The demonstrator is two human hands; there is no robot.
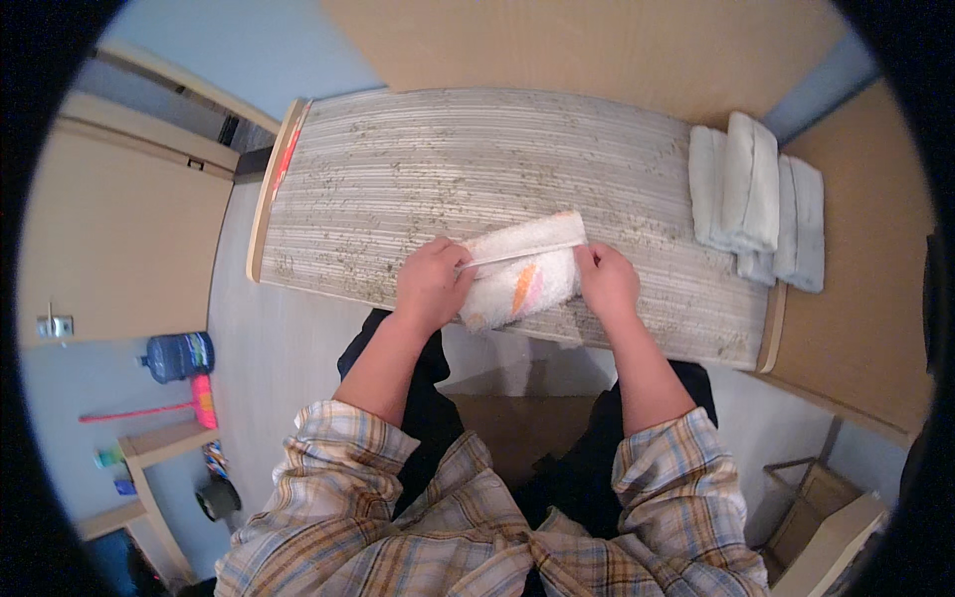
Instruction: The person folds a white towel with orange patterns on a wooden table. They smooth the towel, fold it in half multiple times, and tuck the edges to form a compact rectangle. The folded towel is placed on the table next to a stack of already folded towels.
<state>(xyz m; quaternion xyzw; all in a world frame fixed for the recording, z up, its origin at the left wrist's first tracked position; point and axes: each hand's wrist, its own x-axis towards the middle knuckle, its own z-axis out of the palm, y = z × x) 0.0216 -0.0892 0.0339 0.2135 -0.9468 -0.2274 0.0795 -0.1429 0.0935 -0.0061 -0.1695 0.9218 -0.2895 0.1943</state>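
A white terry towel (526,280) with an orange and pink pattern lies folded at the front edge of the bench before me. My left hand (436,283) grips its left end, the fingers pinching the hemmed edge. At the other end, my right hand (609,280) holds the right side of that same upper fold between thumb and fingers. The hem runs as a pale line from one hand to the other. What lies under the towel is hidden.
Several rolled or folded pale towels (750,186) are stacked at the bench's right end. The bench (462,157) has a striped, speckled cover. On the floor at left are a blue water jug (179,357) and a pink broom (201,403). A wooden door (134,231) stands behind.
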